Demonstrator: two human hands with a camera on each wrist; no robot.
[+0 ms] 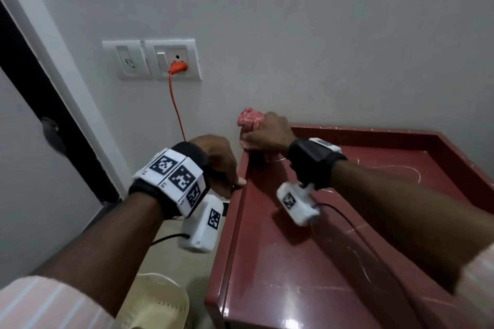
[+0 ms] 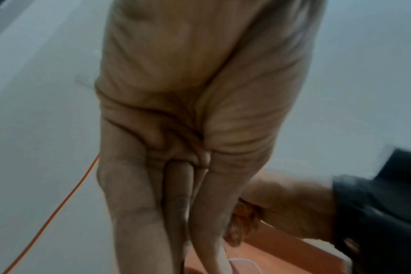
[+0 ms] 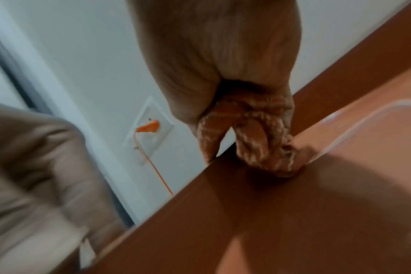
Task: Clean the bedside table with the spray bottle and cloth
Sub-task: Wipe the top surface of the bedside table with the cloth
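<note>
Your right hand (image 1: 267, 132) has the pink cloth (image 1: 250, 121) bunched up in a fist, pressed down at the far left corner of the red bedside surface (image 1: 307, 262), right where its raised rim (image 1: 242, 195) meets the wall. In the right wrist view you can see the cloth (image 3: 253, 137) squashed against the top, folds poking out below the fingers.

That cloth looks soft and floppy, probably really light, so it'll mould into the corner easily, but it can also slip out of a loose grip or just fold over itself. I'd keep it wadded in the palm like you have it, with some spare fabric under the fingertips.

Your left hand (image 1: 222, 165) is off the side, fingers loosely curled, holding nothing, its fingertips right at the rim's outer edge. The two hands are near each other but not touching.

The surface looks glossy and hard, with pale scribbly marks on it, so I'd guess the cloth glides fast there. No spray bottle in any view, so I can't say where it is.
</note>
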